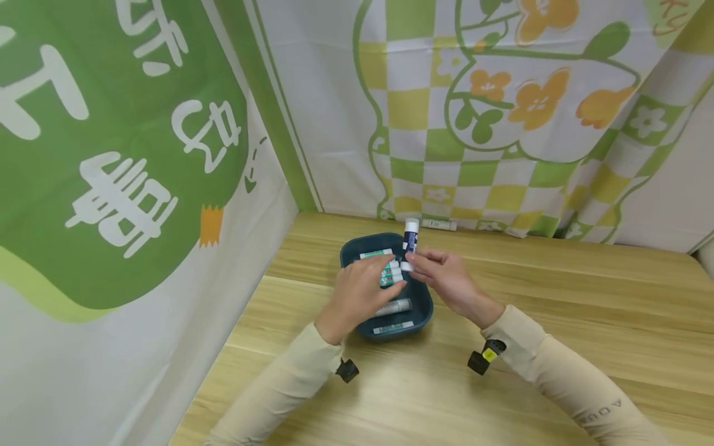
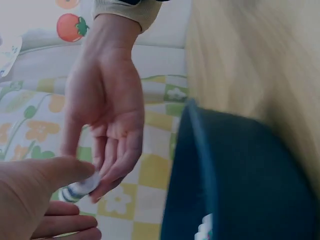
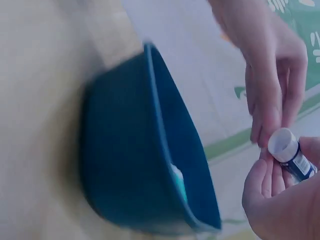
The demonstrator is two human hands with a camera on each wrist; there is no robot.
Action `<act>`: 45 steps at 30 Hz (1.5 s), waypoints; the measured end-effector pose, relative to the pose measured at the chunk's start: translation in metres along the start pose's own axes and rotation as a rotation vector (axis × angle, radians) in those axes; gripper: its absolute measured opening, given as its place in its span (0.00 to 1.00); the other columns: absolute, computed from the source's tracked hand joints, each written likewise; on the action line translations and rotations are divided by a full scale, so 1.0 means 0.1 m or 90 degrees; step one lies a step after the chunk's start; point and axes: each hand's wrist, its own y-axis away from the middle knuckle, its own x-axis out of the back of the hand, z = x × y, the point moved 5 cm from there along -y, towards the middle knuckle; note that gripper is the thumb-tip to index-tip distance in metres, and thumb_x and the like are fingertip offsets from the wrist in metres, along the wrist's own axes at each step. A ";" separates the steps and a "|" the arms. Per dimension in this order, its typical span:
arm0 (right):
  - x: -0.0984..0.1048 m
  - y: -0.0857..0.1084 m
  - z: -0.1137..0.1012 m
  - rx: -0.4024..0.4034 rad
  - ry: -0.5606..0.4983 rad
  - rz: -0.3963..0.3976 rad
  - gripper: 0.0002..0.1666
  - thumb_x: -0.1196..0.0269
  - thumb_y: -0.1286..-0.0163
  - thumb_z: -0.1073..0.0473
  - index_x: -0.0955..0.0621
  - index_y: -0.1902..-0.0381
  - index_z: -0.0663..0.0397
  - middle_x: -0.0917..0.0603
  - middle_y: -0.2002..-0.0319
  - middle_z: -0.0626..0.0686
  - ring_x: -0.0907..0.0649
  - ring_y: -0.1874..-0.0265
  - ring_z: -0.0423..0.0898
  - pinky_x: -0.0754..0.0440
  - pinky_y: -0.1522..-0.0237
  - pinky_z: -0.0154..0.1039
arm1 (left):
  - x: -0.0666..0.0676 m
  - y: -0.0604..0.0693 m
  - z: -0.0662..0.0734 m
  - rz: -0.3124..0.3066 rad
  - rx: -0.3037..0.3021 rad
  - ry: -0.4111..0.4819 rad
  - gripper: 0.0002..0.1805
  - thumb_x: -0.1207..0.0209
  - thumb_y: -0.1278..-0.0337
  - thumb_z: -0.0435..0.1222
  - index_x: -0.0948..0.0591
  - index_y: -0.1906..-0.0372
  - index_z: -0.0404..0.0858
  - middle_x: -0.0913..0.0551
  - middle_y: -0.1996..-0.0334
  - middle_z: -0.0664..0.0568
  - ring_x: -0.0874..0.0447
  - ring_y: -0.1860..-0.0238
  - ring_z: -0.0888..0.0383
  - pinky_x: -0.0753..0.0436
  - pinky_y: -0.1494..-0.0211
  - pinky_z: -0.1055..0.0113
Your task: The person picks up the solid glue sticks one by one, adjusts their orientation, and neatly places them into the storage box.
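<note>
A glue stick (image 1: 410,241) with a dark blue label and white ends stands nearly upright over the right side of a dark blue bin (image 1: 426,310). My right hand (image 1: 452,282) pinches it near its lower end. My left hand (image 1: 362,288) hovers over the bin, its thumb and fingers spread apart beside the stick's lower end; whether the fingertips touch it I cannot tell. In the right wrist view the glue stick's white end (image 3: 284,145) faces the left fingertips. Green-and-white sticks (image 1: 390,274) lie inside the bin, partly hidden under the left hand.
A thicker pale tube (image 1: 395,307) and another green-labelled stick (image 1: 393,327) lie in the bin's near half. A white tube (image 1: 439,224) rests at the back of the wooden table (image 1: 558,297), against the patterned curtain (image 1: 463,179). Another printed cloth (image 1: 128,186) hangs on the left.
</note>
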 end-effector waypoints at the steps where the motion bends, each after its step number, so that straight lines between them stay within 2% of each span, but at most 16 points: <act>1: -0.04 0.02 0.03 -0.004 -0.019 0.001 0.32 0.39 0.19 0.56 0.29 0.29 0.76 0.18 0.39 0.57 0.13 0.47 0.37 0.15 0.36 0.37 | -0.02 0.01 0.00 0.015 0.006 -0.007 0.27 0.26 0.40 0.51 0.12 0.43 0.38 0.07 0.51 0.48 0.07 0.65 0.55 0.13 0.72 0.66; 4: -0.14 0.05 0.12 -0.014 -0.061 0.011 0.31 0.38 0.19 0.58 0.28 0.29 0.76 0.16 0.44 0.53 0.12 0.49 0.37 0.14 0.39 0.34 | -0.07 0.03 -0.01 0.062 0.020 -0.030 0.22 0.24 0.43 0.53 0.10 0.51 0.42 0.06 0.63 0.54 0.12 0.75 0.59 0.23 0.80 0.70; 8: -0.23 0.07 0.20 -0.013 -0.081 0.018 0.29 0.38 0.20 0.59 0.27 0.30 0.75 0.14 0.49 0.48 0.12 0.51 0.37 0.13 0.43 0.32 | -0.11 0.08 -0.02 0.102 0.022 -0.058 0.17 0.24 0.44 0.52 0.10 0.59 0.45 0.08 0.72 0.55 0.17 0.80 0.61 0.30 0.83 0.72; 11: -0.26 0.07 0.20 0.004 -0.076 0.020 0.28 0.37 0.21 0.61 0.26 0.31 0.75 0.12 0.50 0.48 0.11 0.52 0.37 0.12 0.42 0.34 | -0.10 0.11 -0.03 0.112 0.020 -0.054 0.13 0.26 0.40 0.48 0.10 0.58 0.44 0.08 0.71 0.53 0.18 0.80 0.60 0.30 0.83 0.71; 14: -0.22 0.05 0.16 0.026 -0.017 0.035 0.27 0.34 0.23 0.61 0.24 0.34 0.73 0.10 0.53 0.47 0.11 0.53 0.36 0.12 0.43 0.36 | -0.05 0.13 -0.08 0.104 0.028 -0.021 0.14 0.28 0.37 0.44 0.09 0.52 0.41 0.07 0.67 0.51 0.21 0.81 0.61 0.31 0.83 0.72; 18: -0.07 0.01 0.06 0.052 0.093 0.046 0.27 0.30 0.26 0.57 0.20 0.36 0.68 0.10 0.54 0.45 0.12 0.55 0.34 0.12 0.43 0.37 | 0.02 0.19 -0.21 0.061 0.057 0.047 0.18 0.29 0.35 0.43 0.09 0.45 0.38 0.06 0.59 0.46 0.30 0.84 0.65 0.36 0.84 0.74; 20: 0.02 -0.01 0.00 0.066 0.141 0.024 0.27 0.29 0.27 0.56 0.19 0.37 0.64 0.10 0.52 0.48 0.11 0.54 0.36 0.12 0.42 0.37 | 0.05 0.24 -0.29 0.030 0.067 0.077 0.20 0.29 0.34 0.44 0.10 0.44 0.37 0.06 0.56 0.44 0.36 0.86 0.67 0.39 0.84 0.74; 21: 0.06 -0.01 -0.02 0.072 0.171 0.007 0.26 0.28 0.28 0.54 0.18 0.37 0.62 0.10 0.51 0.50 0.11 0.53 0.37 0.12 0.42 0.38 | 0.06 0.26 -0.33 0.015 0.068 0.093 0.20 0.29 0.34 0.43 0.10 0.44 0.36 0.06 0.58 0.43 0.38 0.86 0.68 0.40 0.84 0.75; 23: 0.11 -0.02 -0.08 0.099 0.243 -0.041 0.24 0.26 0.29 0.55 0.15 0.40 0.59 0.09 0.51 0.54 0.10 0.54 0.40 0.11 0.46 0.37 | 0.08 0.30 -0.39 -0.017 0.061 0.115 0.21 0.29 0.34 0.43 0.11 0.43 0.34 0.09 0.70 0.47 0.43 0.88 0.70 0.43 0.84 0.76; 27: 0.11 -0.03 -0.17 0.174 0.403 -0.168 0.16 0.25 0.32 0.57 0.11 0.49 0.55 0.08 0.55 0.55 0.09 0.59 0.44 0.09 0.53 0.38 | 0.10 0.36 -0.45 -0.084 0.032 0.125 0.21 0.29 0.34 0.42 0.11 0.43 0.34 0.31 0.89 0.61 0.48 0.90 0.71 0.44 0.83 0.77; 31: 0.00 -0.01 -0.19 0.227 0.555 -0.269 0.13 0.25 0.31 0.55 0.10 0.51 0.49 0.07 0.55 0.48 0.10 0.57 0.43 0.09 0.49 0.45 | 0.07 0.42 -0.48 -0.147 0.019 0.106 0.21 0.30 0.33 0.43 0.11 0.42 0.36 0.39 0.92 0.63 0.47 0.90 0.70 0.42 0.82 0.76; 35: -0.12 0.02 -0.21 0.316 0.686 -0.316 0.12 0.26 0.30 0.53 0.10 0.53 0.50 0.07 0.56 0.47 0.09 0.58 0.42 0.09 0.52 0.49 | 0.00 0.47 -0.50 -0.179 0.017 0.103 0.21 0.30 0.32 0.44 0.12 0.41 0.36 0.33 0.91 0.61 0.45 0.89 0.71 0.40 0.82 0.77; 38: -0.20 0.02 -0.24 0.380 0.712 -0.324 0.11 0.26 0.30 0.56 0.09 0.54 0.55 0.06 0.57 0.52 0.09 0.60 0.43 0.08 0.55 0.49 | -0.01 0.48 -0.51 -0.183 0.032 0.103 0.21 0.30 0.32 0.44 0.12 0.41 0.37 0.30 0.89 0.59 0.42 0.88 0.70 0.37 0.80 0.76; 42: -0.22 -0.03 -0.26 0.389 0.708 -0.315 0.11 0.27 0.30 0.59 0.09 0.54 0.57 0.06 0.56 0.54 0.08 0.60 0.44 0.08 0.55 0.49 | -0.03 0.52 -0.52 -0.198 0.070 0.093 0.29 0.31 0.32 0.49 0.16 0.35 0.34 0.27 0.86 0.57 0.38 0.87 0.67 0.33 0.79 0.72; 44: -0.22 -0.07 -0.24 0.384 0.714 -0.311 0.11 0.27 0.30 0.59 0.09 0.54 0.58 0.06 0.56 0.55 0.08 0.60 0.45 0.08 0.55 0.48 | -0.04 0.55 -0.51 -0.203 0.078 0.079 0.36 0.32 0.32 0.53 0.21 0.31 0.32 0.18 0.78 0.51 0.32 0.86 0.63 0.25 0.76 0.69; 45: -0.21 -0.09 -0.23 0.379 0.721 -0.308 0.11 0.27 0.30 0.59 0.09 0.54 0.59 0.06 0.57 0.55 0.08 0.60 0.46 0.08 0.55 0.48 | -0.04 0.57 -0.51 -0.204 0.082 0.069 0.39 0.32 0.32 0.55 0.23 0.28 0.31 0.12 0.69 0.47 0.22 0.81 0.60 0.18 0.70 0.67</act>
